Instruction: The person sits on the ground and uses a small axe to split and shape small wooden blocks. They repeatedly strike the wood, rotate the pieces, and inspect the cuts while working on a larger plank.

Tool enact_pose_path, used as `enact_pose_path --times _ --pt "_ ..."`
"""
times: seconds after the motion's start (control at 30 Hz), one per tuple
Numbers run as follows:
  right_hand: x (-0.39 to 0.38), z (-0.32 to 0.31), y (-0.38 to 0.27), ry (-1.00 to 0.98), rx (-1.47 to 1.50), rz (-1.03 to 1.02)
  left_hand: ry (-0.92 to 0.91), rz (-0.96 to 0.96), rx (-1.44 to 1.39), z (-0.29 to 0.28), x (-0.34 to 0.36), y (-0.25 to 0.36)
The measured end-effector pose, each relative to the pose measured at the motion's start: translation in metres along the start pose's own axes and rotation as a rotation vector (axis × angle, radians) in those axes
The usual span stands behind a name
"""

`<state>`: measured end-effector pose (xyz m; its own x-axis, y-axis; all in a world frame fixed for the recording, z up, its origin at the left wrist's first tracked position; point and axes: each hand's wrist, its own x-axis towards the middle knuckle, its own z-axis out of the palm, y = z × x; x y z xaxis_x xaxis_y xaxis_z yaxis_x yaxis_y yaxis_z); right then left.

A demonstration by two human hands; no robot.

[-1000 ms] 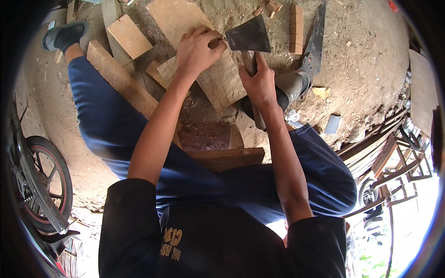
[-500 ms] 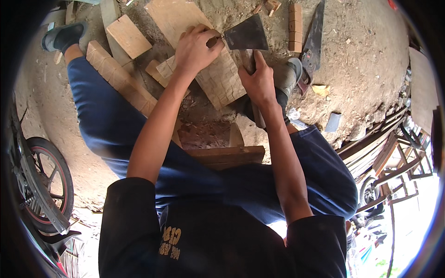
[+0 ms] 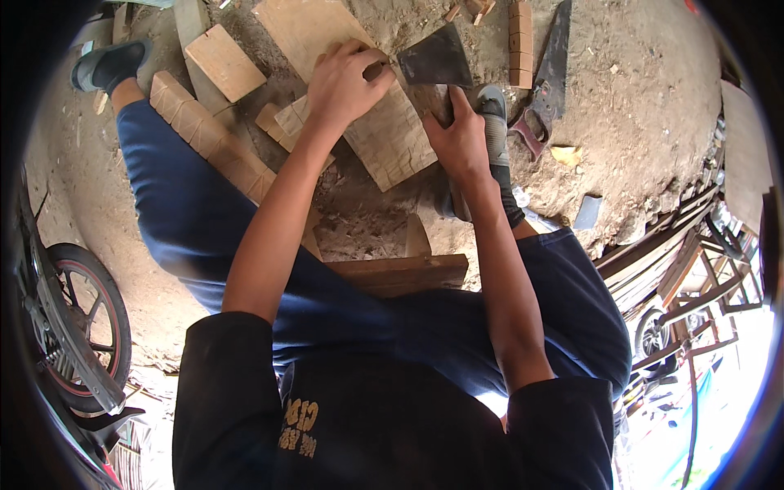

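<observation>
My right hand (image 3: 459, 139) is wrapped round the wooden handle of a hatchet (image 3: 436, 59), whose broad dark blade points away from me. Just left of the blade, my left hand (image 3: 347, 82) lies over a wooden board (image 3: 394, 145). Its thumb and fingers curl together into a ring, and I cannot make out what they pinch, if anything. The board's near end looks rough and greyish, while its far part is paler and smoother. Below it, a thick wooden beam (image 3: 400, 273) lies across between my legs.
A handsaw (image 3: 549, 90) lies on the dirt floor beyond my right shoe (image 3: 493, 114). Notched wood strips (image 3: 520, 45) (image 3: 204, 131) and a short plank (image 3: 224, 63) surround the board. A motorcycle wheel (image 3: 86, 318) stands at left; stacked timber (image 3: 661, 224) lies at right.
My right shoe has shifted left, closer to the hatchet, uncovering more of the saw's handle. The hatchet and both hands have barely moved.
</observation>
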<state>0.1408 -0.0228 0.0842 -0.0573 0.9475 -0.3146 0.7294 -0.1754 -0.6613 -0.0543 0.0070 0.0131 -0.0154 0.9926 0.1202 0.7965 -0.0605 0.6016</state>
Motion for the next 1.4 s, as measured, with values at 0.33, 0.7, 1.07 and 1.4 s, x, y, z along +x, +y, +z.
enact_pose_path --times 0.33,0.7,1.07,1.4 --pt "-0.002 -0.001 -0.002 -0.033 0.055 0.050 -0.055 -0.019 -0.028 -0.002 0.001 0.002" --pt "-0.012 0.004 -0.001 0.008 0.168 0.097 -0.022 0.153 0.037 -0.001 0.000 -0.006" --pt "-0.011 0.013 -0.007 -0.036 0.135 0.142 -0.196 -0.043 0.032 -0.010 0.004 0.006" --pt "-0.012 0.018 -0.005 -0.062 0.074 0.074 -0.184 -0.086 0.021 -0.011 0.004 0.007"
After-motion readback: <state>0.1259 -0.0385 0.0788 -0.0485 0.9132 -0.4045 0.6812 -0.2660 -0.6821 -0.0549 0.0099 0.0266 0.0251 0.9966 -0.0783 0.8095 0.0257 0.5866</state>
